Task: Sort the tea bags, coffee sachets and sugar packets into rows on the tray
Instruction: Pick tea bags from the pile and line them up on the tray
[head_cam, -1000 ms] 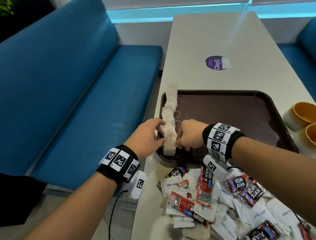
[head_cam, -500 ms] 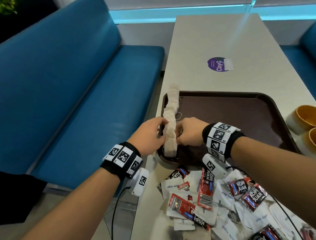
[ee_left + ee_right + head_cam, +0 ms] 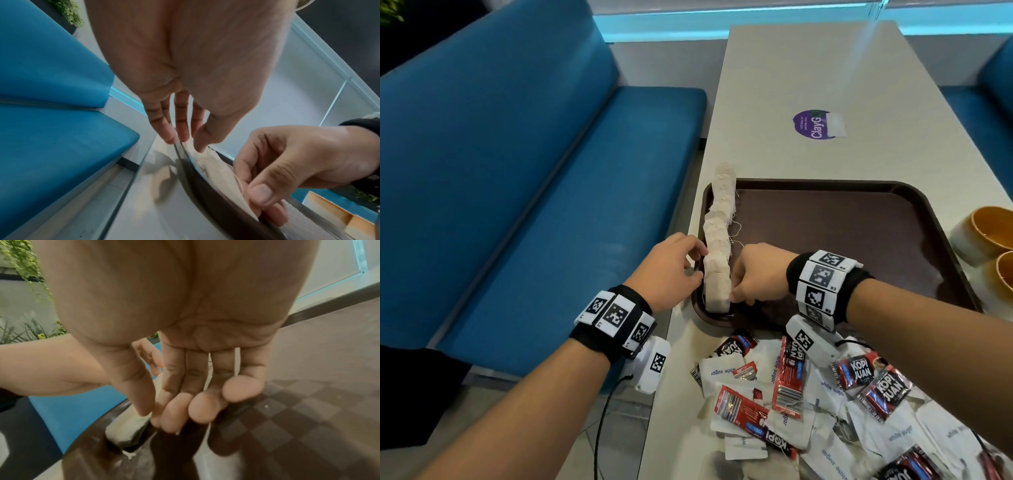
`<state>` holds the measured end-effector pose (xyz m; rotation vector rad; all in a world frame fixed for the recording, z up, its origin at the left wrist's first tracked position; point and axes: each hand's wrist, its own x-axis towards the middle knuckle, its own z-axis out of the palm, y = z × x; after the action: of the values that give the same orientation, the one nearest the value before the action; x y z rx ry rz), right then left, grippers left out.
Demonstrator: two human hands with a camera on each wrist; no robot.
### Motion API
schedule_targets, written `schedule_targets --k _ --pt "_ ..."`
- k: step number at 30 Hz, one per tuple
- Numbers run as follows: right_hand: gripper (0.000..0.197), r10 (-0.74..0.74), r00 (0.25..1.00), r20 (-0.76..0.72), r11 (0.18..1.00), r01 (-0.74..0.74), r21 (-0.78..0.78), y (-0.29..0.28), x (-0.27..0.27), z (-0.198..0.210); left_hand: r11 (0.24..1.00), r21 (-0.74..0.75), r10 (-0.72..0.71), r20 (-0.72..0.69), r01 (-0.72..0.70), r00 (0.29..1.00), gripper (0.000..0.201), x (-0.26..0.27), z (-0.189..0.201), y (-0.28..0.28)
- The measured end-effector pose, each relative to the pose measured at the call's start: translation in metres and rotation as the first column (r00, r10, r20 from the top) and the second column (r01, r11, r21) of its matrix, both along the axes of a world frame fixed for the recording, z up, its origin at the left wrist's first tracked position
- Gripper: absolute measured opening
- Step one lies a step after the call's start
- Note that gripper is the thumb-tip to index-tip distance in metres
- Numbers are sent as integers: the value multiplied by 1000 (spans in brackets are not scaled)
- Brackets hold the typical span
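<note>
Flanking the tea bags (image 3: 717,253) standing along the tray (image 3: 859,240) edge, left hand (image 3: 671,270) touches with relaxed fingers while right hand (image 3: 760,274) pinches the nearest bag.

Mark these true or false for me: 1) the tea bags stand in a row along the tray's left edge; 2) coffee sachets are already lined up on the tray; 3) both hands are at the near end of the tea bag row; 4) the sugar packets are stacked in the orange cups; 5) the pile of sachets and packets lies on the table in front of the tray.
1) True. The tea bags stand in a row along the left edge of the tray.
2) False. The coffee sachets lie off the tray.
3) True. The left hand and right hand flank the row's near end.
4) False. The sugar packets lie on the table; the orange cups hold none visible.
5) True.
</note>
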<state>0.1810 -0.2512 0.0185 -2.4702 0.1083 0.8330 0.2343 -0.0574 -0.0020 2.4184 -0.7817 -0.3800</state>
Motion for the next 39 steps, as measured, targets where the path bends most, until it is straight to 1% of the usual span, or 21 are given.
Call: schedule_targets --k 3,8,10,12,14,16,18,20,22,24,28,31,33,34,36,38,39 --pt "14 -21 1000 16 1000 21 17 3 -1 -2 1000 3 12 1 -12 1000 27 0 3 -1" --pt "15 -21 1000 8 1000 21 -16 3 1 -2 1000 -4 28 -19 -28 999 28 0 4 -1" --pt "17 -57 998 35 998 58 -32 -1 5 0 999 2 42 -19 -42 999 31 2 4 -1" --pt "17 -132 984 118 989 138 -45 -6 11 1 999 26 36 -26 -35 999 39 5 5 -1" --pt "13 -177 968 178 979 191 -65 -9 17 1 996 88 -20 -41 23 999 54 12 6 -3" --pt "11 -170 970 175 979 187 -83 -9 21 0 983 166 -78 -38 84 996 66 19 7 -5" --pt "13 -164 973 160 980 179 -86 -8 23 -2 971 209 -108 -51 117 993 71 25 9 -8" --pt "18 -163 974 158 980 178 -88 -6 23 -3 966 220 -118 -84 134 989 71 26 10 -11" --pt "18 -156 976 154 982 170 -79 -4 23 -5 967 214 -118 -106 138 987 70 25 10 -14" --pt "17 -157 976 154 983 169 -70 -3 23 -5 969 202 -118 -114 139 986 70 23 8 -14" --pt "22 -167 973 156 981 180 -72 -7 23 -6 979 165 -102 -105 118 989 68 21 3 -10" --pt "16 -156 974 163 981 172 -87 -10 23 -5 981 165 -90 -101 106 991 67 22 4 -8" --pt "16 -166 970 179 977 186 -104 -12 24 -3 978 182 -84 -102 101 991 70 24 6 -8" --pt "19 -179 965 190 974 201 -103 -13 25 -2 977 191 -80 -102 98 992 71 25 6 -8" --pt "32 -196 959 206 973 216 -80 -16 27 -1 974 202 -78 -109 99 991 72 28 9 -8" --pt "46 -189 961 200 977 204 -56 -15 29 -1 973 198 -96 -118 118 988 70 29 11 -10" --pt "49 -182 964 196 980 195 -49 -14 29 0 972 192 -110 -124 133 986 68 28 13 -11"
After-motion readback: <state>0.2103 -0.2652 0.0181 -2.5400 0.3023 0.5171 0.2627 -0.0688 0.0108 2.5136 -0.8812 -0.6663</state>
